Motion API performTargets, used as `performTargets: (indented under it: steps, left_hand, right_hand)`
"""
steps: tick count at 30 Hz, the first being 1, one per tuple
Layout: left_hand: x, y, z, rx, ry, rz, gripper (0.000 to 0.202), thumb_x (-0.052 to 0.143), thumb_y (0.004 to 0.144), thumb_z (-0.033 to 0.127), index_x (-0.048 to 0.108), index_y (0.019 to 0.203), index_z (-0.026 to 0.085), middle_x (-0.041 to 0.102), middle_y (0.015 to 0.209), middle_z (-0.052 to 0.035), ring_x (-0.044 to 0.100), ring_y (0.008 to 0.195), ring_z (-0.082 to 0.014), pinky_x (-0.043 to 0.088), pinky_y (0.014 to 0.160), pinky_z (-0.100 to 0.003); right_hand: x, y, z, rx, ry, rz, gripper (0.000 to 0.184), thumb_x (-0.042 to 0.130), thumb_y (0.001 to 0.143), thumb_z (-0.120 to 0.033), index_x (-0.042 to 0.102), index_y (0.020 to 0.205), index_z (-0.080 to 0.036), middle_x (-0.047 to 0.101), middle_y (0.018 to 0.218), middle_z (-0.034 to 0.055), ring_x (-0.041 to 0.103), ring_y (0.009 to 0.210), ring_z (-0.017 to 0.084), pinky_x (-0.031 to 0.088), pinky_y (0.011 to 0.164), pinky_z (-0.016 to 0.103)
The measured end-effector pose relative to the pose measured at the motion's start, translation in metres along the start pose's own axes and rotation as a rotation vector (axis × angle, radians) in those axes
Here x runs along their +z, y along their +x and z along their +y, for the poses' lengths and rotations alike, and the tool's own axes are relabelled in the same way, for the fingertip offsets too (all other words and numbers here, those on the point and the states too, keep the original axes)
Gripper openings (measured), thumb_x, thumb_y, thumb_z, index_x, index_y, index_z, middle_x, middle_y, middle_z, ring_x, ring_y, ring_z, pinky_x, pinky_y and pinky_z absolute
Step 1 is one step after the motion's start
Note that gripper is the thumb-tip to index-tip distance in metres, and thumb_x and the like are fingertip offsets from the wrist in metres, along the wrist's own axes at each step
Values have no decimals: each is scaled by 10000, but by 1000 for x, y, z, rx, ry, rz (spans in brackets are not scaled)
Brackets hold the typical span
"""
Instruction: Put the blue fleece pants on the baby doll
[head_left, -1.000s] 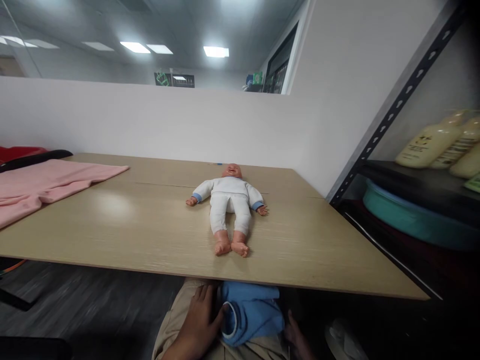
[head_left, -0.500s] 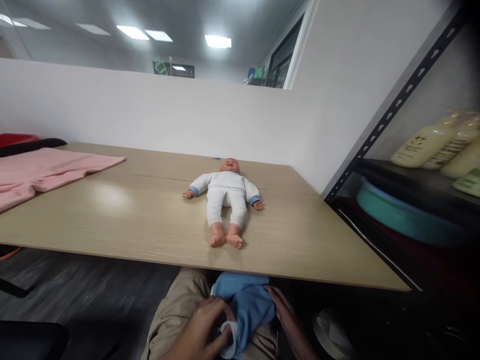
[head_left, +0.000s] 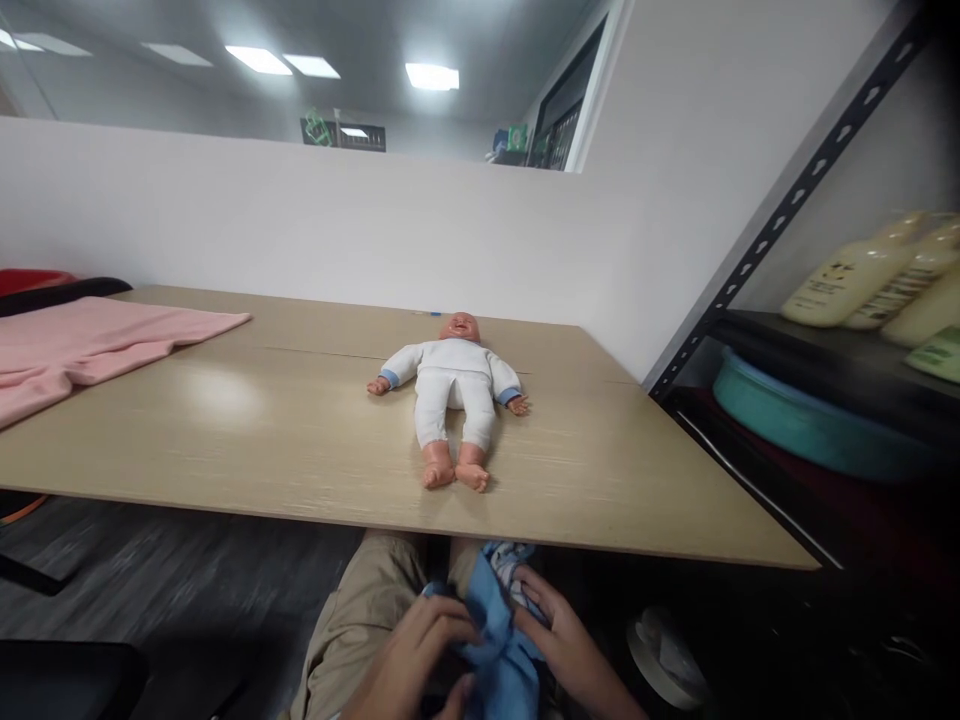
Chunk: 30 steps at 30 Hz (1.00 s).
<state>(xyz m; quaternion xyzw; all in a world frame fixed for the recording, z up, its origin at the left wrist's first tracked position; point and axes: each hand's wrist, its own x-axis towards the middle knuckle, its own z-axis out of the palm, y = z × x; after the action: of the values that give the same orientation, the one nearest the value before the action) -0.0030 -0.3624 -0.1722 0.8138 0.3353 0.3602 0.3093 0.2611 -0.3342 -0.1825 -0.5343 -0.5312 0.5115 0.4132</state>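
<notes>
Over my lap, below the table edge, hangs a bunched blue baby garment (head_left: 499, 640), with white patterned fabric showing at its upper end. My right hand (head_left: 559, 635) grips that patterned part between thumb and fingers. On the other side, my left hand (head_left: 427, 645) has its fingers curled at the cloth's left edge, slightly blurred. The garment's exact shape is hidden in its folds. A baby doll (head_left: 454, 390) in white top and trousers with blue cuffs lies on its back on the table (head_left: 225, 450), bare feet towards me.
A pink cloth (head_left: 97, 345) lies at the table's left, near a red and black item (head_left: 45, 285). On the right, a shelf rack (head_left: 795, 215) holds several cream bottles (head_left: 847, 285) and a teal basin (head_left: 810, 425). A white round object (head_left: 664, 660) is low at right.
The blue garment has been turned and bunched lower in my lap, so its patterned side now shows. My right hand has come round onto the cloth. The doll has not moved.
</notes>
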Motion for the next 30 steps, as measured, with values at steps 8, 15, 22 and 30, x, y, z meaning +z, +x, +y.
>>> performTargets:
  steps: [8, 15, 22, 30]
  left_hand:
    - [-73, 43, 61, -247, -347, -22, 1068, 949, 777, 511, 366, 1656, 343, 528, 1640, -118, 527, 1505, -403, 439, 1288, -534]
    - [-103, 78, 80, -218, -349, 88, 418, 721, 984, 446, 642, 1363, 289, 706, 1310, -53, 651, 1179, -279, 538, 1039, -358]
    - [-140, 102, 72, -158, -434, 228, 274, 514, 1095, 422, 611, 941, 218, 628, 1006, -48, 564, 1025, -230, 439, 912, -311]
    - [-139, 140, 93, -77, -307, 123, 348, 668, 1040, 515, 636, 1280, 265, 661, 1343, -70, 595, 1263, -267, 451, 1110, -369]
  right_hand:
    - [26, -36, -128, -429, -455, -111, 353, 643, 1065, -477, 794, 1309, -270, 810, 1261, 131, 768, 1177, 327, 624, 1098, 452]
    - [16, -18, -200, -798, -547, -130, 286, 594, 1047, -190, 765, 1245, -306, 853, 1172, 17, 825, 1036, 189, 645, 974, 250]
    - [-18, -9, -220, -1011, -699, 114, 364, 573, 1014, -119, 740, 1267, -321, 853, 1086, -35, 828, 982, 156, 620, 896, 221]
    - [-17, 19, -231, -1185, -838, 99, 421, 538, 976, -70, 735, 1288, -275, 789, 896, 3, 726, 750, 189, 562, 709, 322]
